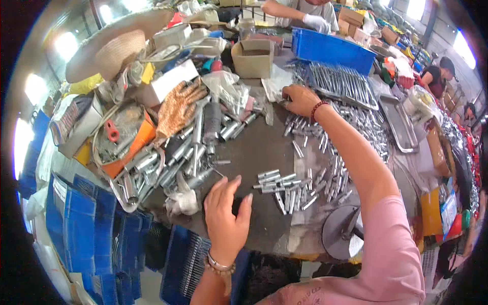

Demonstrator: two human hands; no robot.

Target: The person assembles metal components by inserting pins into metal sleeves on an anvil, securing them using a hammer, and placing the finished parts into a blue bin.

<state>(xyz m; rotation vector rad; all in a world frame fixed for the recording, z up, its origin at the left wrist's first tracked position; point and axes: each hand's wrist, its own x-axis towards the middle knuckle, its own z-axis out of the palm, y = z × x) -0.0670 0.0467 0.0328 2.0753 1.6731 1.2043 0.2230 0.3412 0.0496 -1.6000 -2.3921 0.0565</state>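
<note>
Hanging open over the near edge of a cluttered worktop (249,152), a worker's left hand (226,217) has its thumb well apart from its loosely bent fingers, a pale bundled cloth (184,199) just beside it. To its right, short metal tubes (293,197) lie in a small loose pile on the worktop, a larger heap of metal pieces (366,122) spreading beyond, partly behind the outstretched right arm (361,160). On the left, an orange-stained glove (178,109) lies near thicker metal tubes (197,134). At the heap's far left corner, the right hand (302,100) bends downward, its fingers curled close together beside a white plastic sheet (277,82); whether they grip anything cannot be told. Farther back, slender metal rods (340,81) lie side by side in a tray (376,105) before a blue bin (330,51), and across the worktop shows a co-worker's hand in a white glove (316,23).
</note>
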